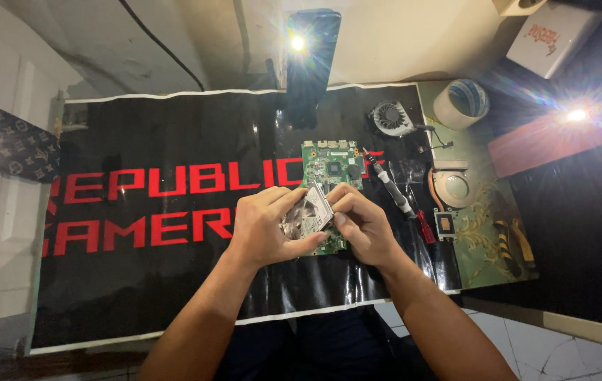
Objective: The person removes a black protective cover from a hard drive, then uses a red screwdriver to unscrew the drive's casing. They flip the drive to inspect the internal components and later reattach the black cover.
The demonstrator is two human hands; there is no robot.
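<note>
Both hands are meeting over the near end of the green circuit board on the black mat. Left hand is curling shut around a flat silver drive, thumb beneath its near edge; right hand is pinching the drive's right edge. Tilted, its long axis is running from near-left to far-right between them. A screwdriver is lying just right.

We see our left hand and right hand bare, without gloves, rings or a watch. Our forearms are bare too, no sleeves showing. Dark blue trousers cover our lap.
</note>
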